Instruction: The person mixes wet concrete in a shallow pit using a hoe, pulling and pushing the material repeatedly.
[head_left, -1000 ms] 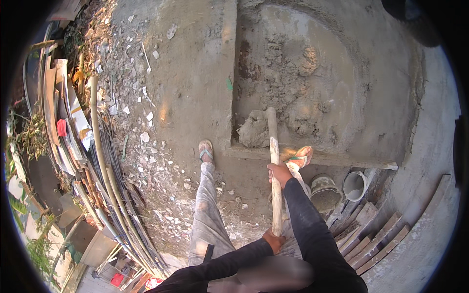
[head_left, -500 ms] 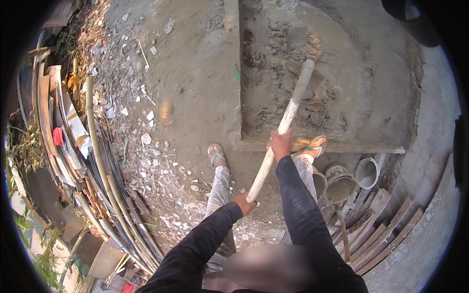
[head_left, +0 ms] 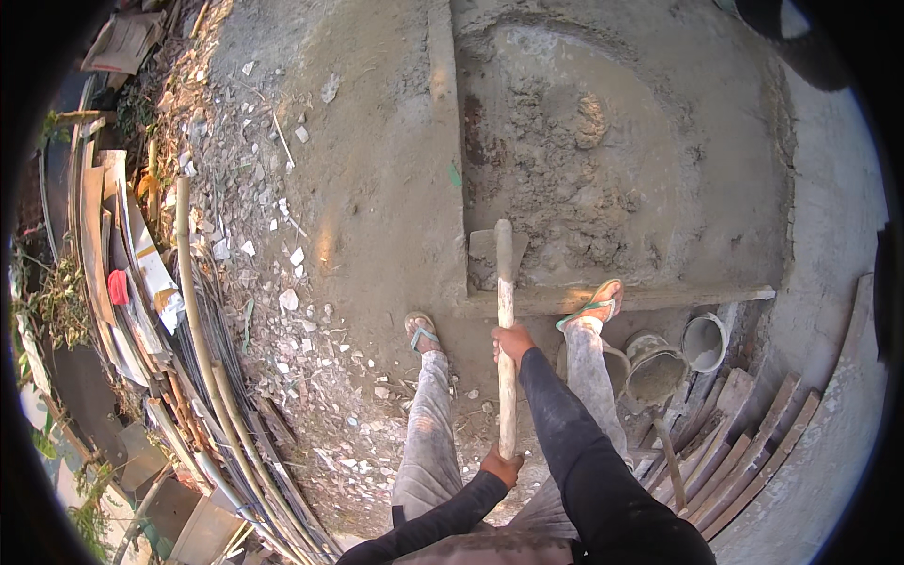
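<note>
Both my hands hold a hoe [head_left: 506, 306] with a pale wooden handle. My left hand [head_left: 503, 465] is wrapped round the handle's near end, close to my body. Farther up, my right hand [head_left: 512, 343] grips the middle of the shaft. The hoe's flat blade [head_left: 484, 247], partly hidden behind the handle's head, rests at the near left corner of a bed of wet grey mortar [head_left: 574, 188]. A wooden board [head_left: 617, 299] borders the bed on the near side, and another board [head_left: 446, 122] runs along its left. My right sandalled foot [head_left: 595, 306] is on the near board.
Several buckets [head_left: 704, 343] stand at right beyond my right leg, beside stacked planks [head_left: 744, 452]. Rubble and broken tile [head_left: 290, 299] cover the ground at left, next to bamboo poles [head_left: 193, 301] and scrap boards. A pale wall [head_left: 829, 217] rises at right.
The hoe has come toward me and to the left, its handle swinging from slanted to nearly straight. Both hands moved with it, the left one lower and to the right.
</note>
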A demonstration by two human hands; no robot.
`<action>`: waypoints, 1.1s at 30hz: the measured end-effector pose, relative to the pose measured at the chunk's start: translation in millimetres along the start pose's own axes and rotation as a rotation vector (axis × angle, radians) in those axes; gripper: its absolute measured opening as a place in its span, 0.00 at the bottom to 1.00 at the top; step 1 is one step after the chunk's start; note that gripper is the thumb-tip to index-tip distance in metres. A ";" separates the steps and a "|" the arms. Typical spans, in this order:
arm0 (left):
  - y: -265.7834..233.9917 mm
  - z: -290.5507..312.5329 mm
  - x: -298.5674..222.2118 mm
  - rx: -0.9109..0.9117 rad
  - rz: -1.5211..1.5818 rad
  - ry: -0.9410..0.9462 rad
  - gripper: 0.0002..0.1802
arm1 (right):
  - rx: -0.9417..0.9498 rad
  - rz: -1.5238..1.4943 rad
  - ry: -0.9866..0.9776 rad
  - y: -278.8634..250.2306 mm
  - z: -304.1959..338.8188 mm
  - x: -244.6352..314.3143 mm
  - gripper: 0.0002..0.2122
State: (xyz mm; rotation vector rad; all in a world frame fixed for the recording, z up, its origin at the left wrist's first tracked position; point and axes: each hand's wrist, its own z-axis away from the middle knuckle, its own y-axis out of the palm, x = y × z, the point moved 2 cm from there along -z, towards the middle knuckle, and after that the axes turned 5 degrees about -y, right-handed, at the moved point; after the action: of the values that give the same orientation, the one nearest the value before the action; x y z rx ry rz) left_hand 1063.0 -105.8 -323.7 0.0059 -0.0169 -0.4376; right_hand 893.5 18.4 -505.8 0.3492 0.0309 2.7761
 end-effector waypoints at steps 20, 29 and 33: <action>64.0 62.6 -233.5 -0.117 -1.274 0.289 0.27 | -0.361 -1.012 -0.216 -252.0 104.1 132.4 0.08; 213.2 -85.8 -398.2 0.140 -1.408 0.510 0.34 | -0.854 -1.039 -0.376 -460.1 5.3 173.1 0.11; 214.6 -148.7 -481.1 0.173 -1.509 0.354 0.31 | -0.906 -1.008 -0.217 -483.0 -73.1 206.3 0.12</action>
State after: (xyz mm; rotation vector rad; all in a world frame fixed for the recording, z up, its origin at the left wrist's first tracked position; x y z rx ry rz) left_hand 720.8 292.8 -477.6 0.2806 0.3193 -1.9368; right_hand 847.7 544.1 -558.5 0.2662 -0.8224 1.5259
